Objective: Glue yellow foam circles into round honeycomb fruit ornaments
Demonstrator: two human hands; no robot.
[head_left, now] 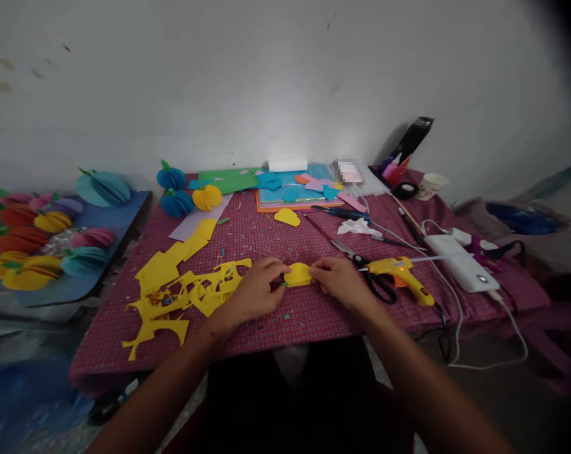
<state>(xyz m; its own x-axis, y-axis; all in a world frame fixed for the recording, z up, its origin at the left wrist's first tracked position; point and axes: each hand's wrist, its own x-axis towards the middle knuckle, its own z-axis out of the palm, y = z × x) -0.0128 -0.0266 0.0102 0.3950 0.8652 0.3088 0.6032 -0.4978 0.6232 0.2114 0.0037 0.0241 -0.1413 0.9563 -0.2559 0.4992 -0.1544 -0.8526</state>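
Observation:
A folded yellow paper piece (298, 275) with a rounded top is held between my two hands, close above the near part of the table. My left hand (261, 287) has its thumb and fingers closed at the left end of the paper. From the other side, my right hand (337, 279) pinches the right edge between thumb and fingertips. Left of my left hand lie cut yellow paper scraps (203, 290). Beyond the hands rests a yellow paper cutout (287, 217). Scissors (361, 259) and a yellow glue gun (401, 276) lie beside my right hand.
Paper fruits (103, 188) crowd a blue board (125, 236) at the left. Coloured sheets (229, 181) lie along the wall. A white power bank (462, 263) with cables, a paper cup (432, 186) and a black flask (415, 137) stand at the right of the checkered table (261, 236).

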